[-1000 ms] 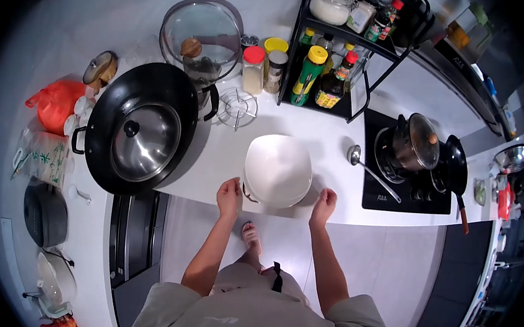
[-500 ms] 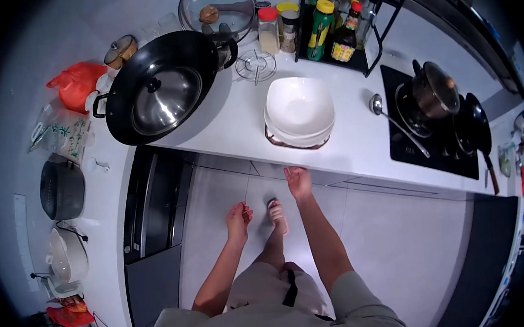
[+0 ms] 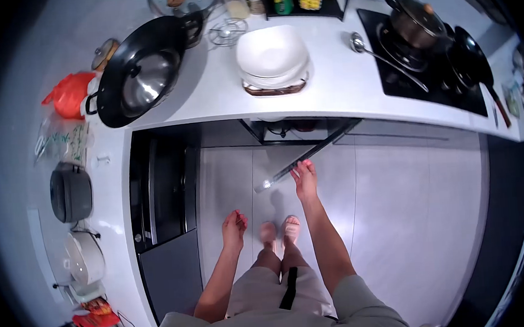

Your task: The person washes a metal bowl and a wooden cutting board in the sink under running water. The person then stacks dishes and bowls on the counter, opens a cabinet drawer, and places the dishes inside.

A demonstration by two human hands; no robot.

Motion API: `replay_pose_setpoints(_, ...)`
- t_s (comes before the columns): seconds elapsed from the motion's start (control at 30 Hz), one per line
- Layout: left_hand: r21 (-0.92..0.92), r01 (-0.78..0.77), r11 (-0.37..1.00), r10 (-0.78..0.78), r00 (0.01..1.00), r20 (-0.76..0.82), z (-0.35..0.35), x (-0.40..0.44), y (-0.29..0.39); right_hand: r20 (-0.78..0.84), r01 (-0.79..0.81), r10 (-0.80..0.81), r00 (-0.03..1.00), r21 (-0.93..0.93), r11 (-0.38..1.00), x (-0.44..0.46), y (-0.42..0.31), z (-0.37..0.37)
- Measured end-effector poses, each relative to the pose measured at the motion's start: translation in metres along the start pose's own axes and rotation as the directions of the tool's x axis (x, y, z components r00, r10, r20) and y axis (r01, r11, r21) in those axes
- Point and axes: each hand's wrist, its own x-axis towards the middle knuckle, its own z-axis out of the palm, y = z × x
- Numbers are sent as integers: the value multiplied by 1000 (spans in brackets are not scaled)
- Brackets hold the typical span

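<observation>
Below the counter edge, a cabinet door (image 3: pixel 329 145) stands swung out at an angle. The fingers of my right hand (image 3: pixel 305 180) are closed on its top edge, near the free end. Behind the door, the cabinet interior (image 3: pixel 296 132) shows in part, with dark items I cannot make out. My left hand (image 3: pixel 234 227) hangs over the floor, left of the door and apart from it, with its fingers curled and no object visible in them.
On the counter (image 3: pixel 209 103) stand stacked white bowls (image 3: pixel 271 53), a large black wok (image 3: pixel 108 92) with a lid inside, and a wire stand (image 3: pixel 227 32). A ladle (image 3: pixel 382 58) lies by the cooktop (image 3: pixel 390 84), which holds a lidded pot (image 3: pixel 416 22). My feet (image 3: pixel 279 230) are below the door.
The cabinet door has swung open toward me, with my right hand at its edge. Both feet now show side by side. The view has shifted, with the counter higher in it.
</observation>
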Motion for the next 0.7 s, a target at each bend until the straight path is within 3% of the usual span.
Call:
replay_pose_setpoints(0.1, 48, 39, 998, -42, 996, 81, -2, -2, -13, -87, 92, -106, 991, -150, 984, -40, -12, -46)
replay_pose_setpoints(0.23, 141, 77, 987, -97, 985, 144, 21, -5, -25, -115, 258, -341, 933, -446, 857, -74, -41, -106)
replay_pose_setpoints(0.3, 215, 89, 973, -126, 978, 164, 36, -7, -29, -128, 304, -479, 868, -626, 718, -85, -60, -132)
replay_pose_setpoints(0.43, 348, 101, 932, -179, 963, 199, 60, -10, -47, -153, 160, -658, 737, -907, 390, -107, -112, -160)
replay_pose_setpoints(0.53, 430, 93, 898, -200, 957, 209, 78, -15, -59, 30, 155, -774, 633, -984, 89, -110, -149, -187)
replay_pose_setpoints(0.7, 502, 94, 860, -234, 946, 225, 96, -26, -77, 64, 147, -735, 675, -988, 49, -105, -193, -216)
